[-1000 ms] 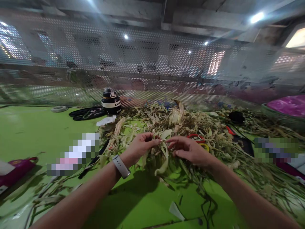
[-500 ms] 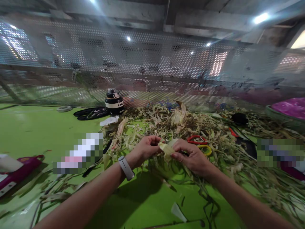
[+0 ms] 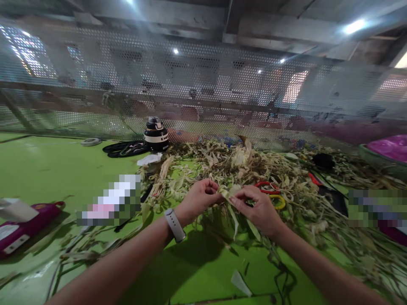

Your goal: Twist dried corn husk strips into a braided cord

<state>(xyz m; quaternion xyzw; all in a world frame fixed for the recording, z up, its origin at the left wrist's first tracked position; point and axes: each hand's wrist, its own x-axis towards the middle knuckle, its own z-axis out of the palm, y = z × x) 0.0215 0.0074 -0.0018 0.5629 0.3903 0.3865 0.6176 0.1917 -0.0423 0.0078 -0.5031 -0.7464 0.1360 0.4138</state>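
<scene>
Both hands meet over the near side of a heap of dried, husk-like plant strips [image 3: 210, 156]. My left hand [image 3: 202, 197], with a pale watch on its wrist, pinches one end of a pale husk-like strip [image 3: 226, 195]. Close on its right, my right hand [image 3: 259, 207] grips the same strip between thumb and fingers. Loose ends of it hang below the fingertips. Just beyond my right hand lie scissors with a red handle [image 3: 267, 186] and a yellow handle [image 3: 278, 202], partly hidden by the strips.
A black bottle [image 3: 155, 134] stands at the back before a perforated metal screen [image 3: 197, 93]. At left lie a tape roll [image 3: 90, 142] and a maroon power strip [image 3: 30, 224]. A green basin with a pink bag [image 3: 389, 148] sits at far right. Strips litter the green tabletop [image 3: 190, 271].
The pale strip, bunched and broad between my fingers before, is now narrower, with ends hanging down. My hands stay close together. The whole view has shifted slightly.
</scene>
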